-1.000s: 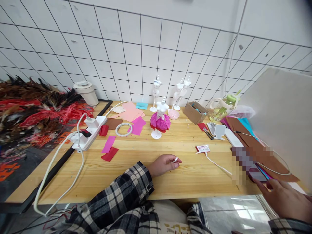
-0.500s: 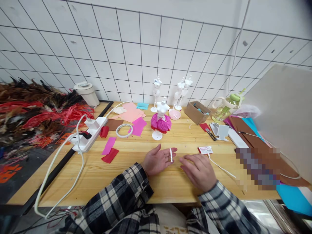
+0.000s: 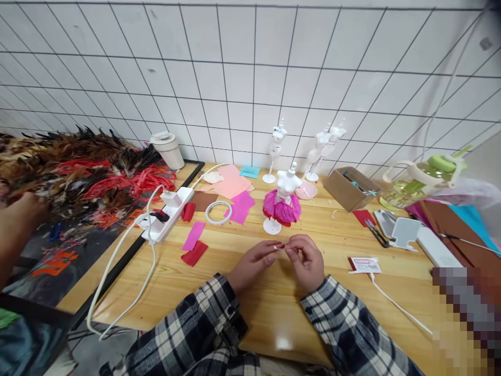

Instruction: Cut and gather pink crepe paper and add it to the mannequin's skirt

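My left hand and my right hand meet over the wooden table, fingertips pinched together on a short white strip. Both hands are closed on it. Just behind them stands a small white mannequin torso with a magenta ruffled skirt. Pink and red paper scraps lie to the left of my left hand. Both sleeves are plaid.
A white power strip with trailing cable lies left, beside a roll of white tape. Feathers pile at far left, where another person's hand reaches. Bare mannequins, a cardboard box, scissors, a bottle stand behind.
My right hand came in from the far right and joined my left hand at the white strip. The view has shifted left, and another person's hand has appeared at the left.
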Motion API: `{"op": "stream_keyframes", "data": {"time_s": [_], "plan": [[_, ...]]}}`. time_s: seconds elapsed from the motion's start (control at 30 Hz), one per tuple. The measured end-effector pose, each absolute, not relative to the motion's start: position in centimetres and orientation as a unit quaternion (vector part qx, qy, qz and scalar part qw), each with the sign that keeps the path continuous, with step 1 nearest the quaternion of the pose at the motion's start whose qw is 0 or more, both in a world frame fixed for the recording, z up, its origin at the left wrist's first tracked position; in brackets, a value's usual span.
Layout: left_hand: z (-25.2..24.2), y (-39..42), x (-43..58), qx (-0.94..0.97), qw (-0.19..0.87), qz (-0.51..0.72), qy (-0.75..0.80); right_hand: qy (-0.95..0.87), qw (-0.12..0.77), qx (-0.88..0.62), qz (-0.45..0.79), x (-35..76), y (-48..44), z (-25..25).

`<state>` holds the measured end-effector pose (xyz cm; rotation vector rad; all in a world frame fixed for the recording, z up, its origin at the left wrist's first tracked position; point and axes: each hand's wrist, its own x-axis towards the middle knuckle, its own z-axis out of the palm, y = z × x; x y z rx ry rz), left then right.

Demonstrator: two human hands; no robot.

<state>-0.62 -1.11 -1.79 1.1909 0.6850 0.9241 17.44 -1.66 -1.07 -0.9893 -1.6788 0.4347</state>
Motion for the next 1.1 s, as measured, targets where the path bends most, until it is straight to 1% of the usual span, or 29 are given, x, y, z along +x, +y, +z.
{"op": "stream_keyframes", "data": {"time_s": [0.07, 0.1, 0.13, 0.23, 0.3, 0.37, 0.43, 0.6, 0.7, 0.77, 0.83, 0.9, 0.97, 1.0, 1.1], "plan": [[-1.6, -0.9, -0.5, 0.595, 0.592, 0.415, 0.353, -0.665, 0.564, -0.419, 0.252, 17.5, -1.6, -1.3], [-1.4, -0.8, -0.4, 0.593, 0.581, 0.414, 0.372, -0.653, 0.571, -0.413, 0.276, 17.6, -1.6, -1.4], [-1.4, -0.8, -0.4, 0.571, 0.593, 0.414, 0.387, -0.643, 0.578, -0.407, 0.295, 17.6, -1.5, -1.5], [-1.6, -0.7, -0.4, 0.434, 0.717, 0.384, 0.386, -0.617, 0.596, -0.393, 0.33, 17.9, -1.2, -1.8], [-1.9, -0.8, -0.3, 0.343, 0.806, 0.329, 0.354, -0.616, 0.595, -0.381, 0.348, 18.1, -1.0, -1.9], [-2.0, -0.8, -0.3, 0.285, 0.861, 0.275, 0.317, -0.63, 0.579, -0.369, 0.364, 18.3, -0.9, -1.9], [-1.9, -0.9, -0.4, 0.257, 0.885, 0.256, 0.291, -0.643, 0.562, -0.366, 0.369, 18.4, -0.9, -1.9], [-1.0, -1.0, -0.9, 0.243, 0.886, 0.282, 0.278, -0.656, 0.535, -0.381, 0.373, 18.8, -0.6, -2.0], [-0.9, -0.8, -0.9, 0.245, 0.856, 0.335, 0.308, -0.652, 0.511, -0.379, 0.414, 19.8, 0.0, -2.2], [-1.0, -0.6, -0.9, 0.246, 0.825, 0.384, 0.333, -0.637, 0.524, -0.377, 0.422, 20.7, 0.2, -2.2], [-1.2, -0.4, -0.9, 0.261, 0.79, 0.419, 0.363, -0.642, 0.548, -0.394, 0.362, 21.1, 0.0, -2.0], [-1.3, -0.4, -0.7, 0.316, 0.74, 0.428, 0.411, -0.695, 0.537, -0.419, 0.23, 20.7, -0.6, -1.5], [-1.5, -0.4, -0.6, 0.396, 0.686, 0.415, 0.448, -0.767, 0.479, -0.417, 0.089, 19.6, -1.5, -0.9], [-1.6, -0.5, -0.5, 0.429, 0.666, 0.408, 0.454, -0.794, 0.448, -0.409, 0.039, 18.9, -1.9, -0.7], [-1.8, -0.7, -0.4, 0.464, 0.655, 0.404, 0.44, -0.831, 0.375, -0.41, -0.025, 17.3, -2.6, -0.3]]}}
